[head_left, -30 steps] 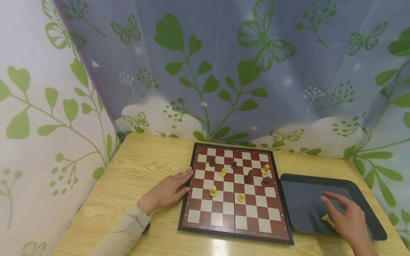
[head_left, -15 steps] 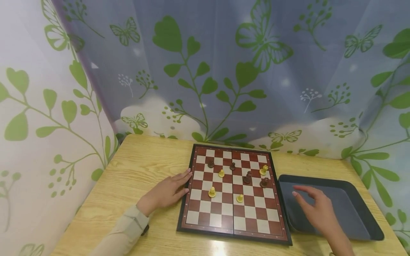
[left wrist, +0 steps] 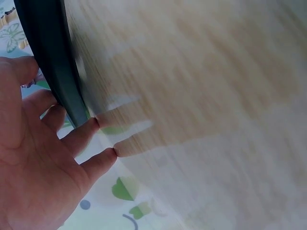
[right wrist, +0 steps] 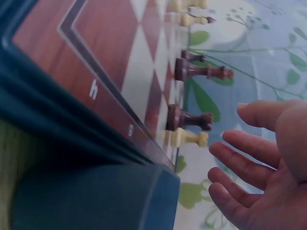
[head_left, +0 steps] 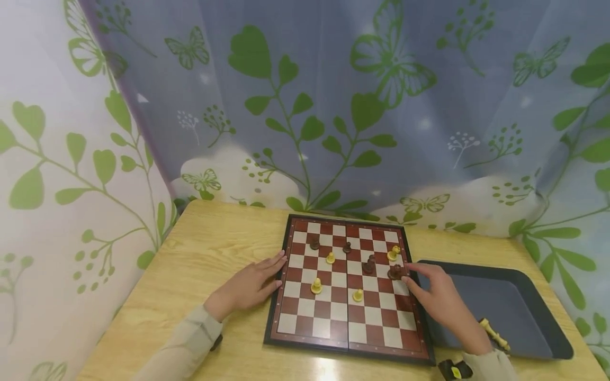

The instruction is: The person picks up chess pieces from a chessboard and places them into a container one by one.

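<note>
The folding chessboard [head_left: 322,327] lies on the table with dark and yellow pieces on it. My left hand [head_left: 248,286] rests at the board's left side, its fingertips on the dark rim [left wrist: 50,48]. At the opposite side, my right hand [head_left: 440,296] reaches over the rim with thumb and forefinger apart, one on each side of a dark rook [head_left: 394,272]. In the right wrist view that rook [right wrist: 189,119] stands upright, with a gap between it and the fingertips. Beside it are a yellow piece [head_left: 393,253] and a taller dark piece [head_left: 368,264].
A dark tray [head_left: 529,296] sits against the board's right side, partly under my right forearm. A yellow chess piece [head_left: 495,334] lies on its side in it. Yellow pawns [head_left: 358,295] and dark pawns [head_left: 347,247] stand on other squares. A patterned curtain [head_left: 305,106] hangs behind the table.
My right hand has moved left from over the tray to the dark rook, leaving the lying yellow piece in view. The left hand and the pieces on the board stay where they were.
</note>
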The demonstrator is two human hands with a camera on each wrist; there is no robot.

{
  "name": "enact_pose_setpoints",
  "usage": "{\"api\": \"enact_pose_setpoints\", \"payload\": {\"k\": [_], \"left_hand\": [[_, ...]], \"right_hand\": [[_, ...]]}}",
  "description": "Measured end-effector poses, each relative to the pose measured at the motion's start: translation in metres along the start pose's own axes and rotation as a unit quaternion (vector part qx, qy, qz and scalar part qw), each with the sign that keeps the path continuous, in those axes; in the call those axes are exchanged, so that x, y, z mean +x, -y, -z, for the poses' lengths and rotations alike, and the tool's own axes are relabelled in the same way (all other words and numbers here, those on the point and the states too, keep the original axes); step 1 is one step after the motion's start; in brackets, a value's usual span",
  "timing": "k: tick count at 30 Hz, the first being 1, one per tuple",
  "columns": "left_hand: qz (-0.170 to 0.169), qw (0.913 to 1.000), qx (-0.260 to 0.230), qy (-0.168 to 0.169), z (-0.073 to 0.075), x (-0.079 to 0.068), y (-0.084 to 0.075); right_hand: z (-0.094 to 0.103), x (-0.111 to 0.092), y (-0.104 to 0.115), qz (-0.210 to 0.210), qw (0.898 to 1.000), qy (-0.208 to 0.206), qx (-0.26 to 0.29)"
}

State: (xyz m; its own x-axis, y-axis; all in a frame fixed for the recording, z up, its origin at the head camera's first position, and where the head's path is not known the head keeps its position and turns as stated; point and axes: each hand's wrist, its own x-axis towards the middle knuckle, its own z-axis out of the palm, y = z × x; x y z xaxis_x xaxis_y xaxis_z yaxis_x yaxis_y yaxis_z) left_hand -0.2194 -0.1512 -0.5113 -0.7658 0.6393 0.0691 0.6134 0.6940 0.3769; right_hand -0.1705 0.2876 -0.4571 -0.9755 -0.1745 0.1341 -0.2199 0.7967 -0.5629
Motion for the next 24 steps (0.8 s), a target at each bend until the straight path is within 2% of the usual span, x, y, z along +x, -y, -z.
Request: {"api": "enact_pose_setpoints", "payload": {"k": [6,13,20,24], "left_hand": [[0.01,0.9999,0.004,0.004,-0.001,0.001,0.002],[-0.002,1.0,-0.005,0.004,-0.001,0.002,0.002],[0.003,1.0,-0.004,0.005,-0.001,0.002,0.001],[0.002,0.9999,-0.013,0.006,0.001,0.001,0.0]], "right_hand": [[-0.006,0.014,0.001,0.028,1.0,0.007,-0.009],[-0.01,0.02,-0.001,0.013,1.0,0.011,-0.015],[-0.013,0.026,-0.004,-0.003,1.0,0.027,-0.005],[-0.016,0.027,-0.006,0.004,1.0,0.024,0.001]]}}
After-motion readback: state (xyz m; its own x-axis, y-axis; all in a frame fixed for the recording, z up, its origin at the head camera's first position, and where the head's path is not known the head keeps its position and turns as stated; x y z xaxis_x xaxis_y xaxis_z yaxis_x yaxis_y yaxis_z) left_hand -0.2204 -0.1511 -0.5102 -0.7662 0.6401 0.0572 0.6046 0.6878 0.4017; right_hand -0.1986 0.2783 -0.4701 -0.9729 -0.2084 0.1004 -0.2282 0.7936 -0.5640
